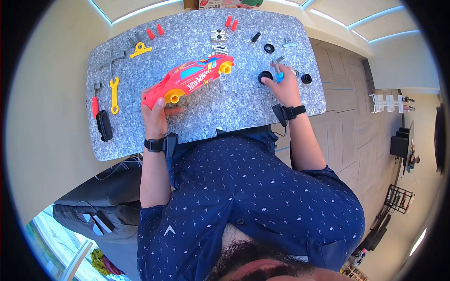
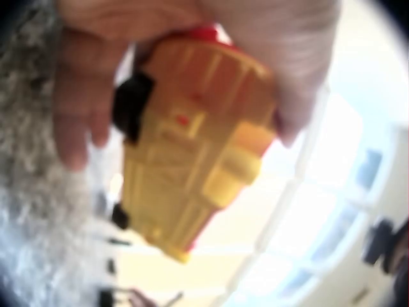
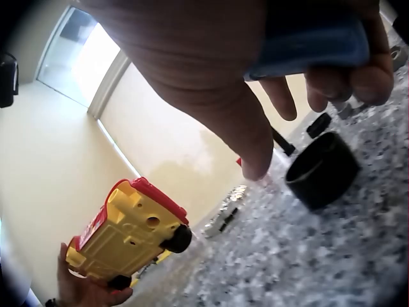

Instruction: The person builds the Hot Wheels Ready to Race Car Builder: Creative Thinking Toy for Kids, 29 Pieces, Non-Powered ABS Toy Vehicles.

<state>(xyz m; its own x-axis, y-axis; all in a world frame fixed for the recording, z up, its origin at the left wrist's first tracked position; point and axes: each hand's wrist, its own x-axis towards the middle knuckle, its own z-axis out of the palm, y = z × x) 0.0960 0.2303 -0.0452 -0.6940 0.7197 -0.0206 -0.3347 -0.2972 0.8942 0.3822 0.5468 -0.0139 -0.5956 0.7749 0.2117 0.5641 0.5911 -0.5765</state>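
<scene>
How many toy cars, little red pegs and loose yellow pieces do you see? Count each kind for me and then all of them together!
Toy car: 1
Little red pegs, lying in two pairs: 4
Loose yellow pieces: 2
Total: 7
</scene>
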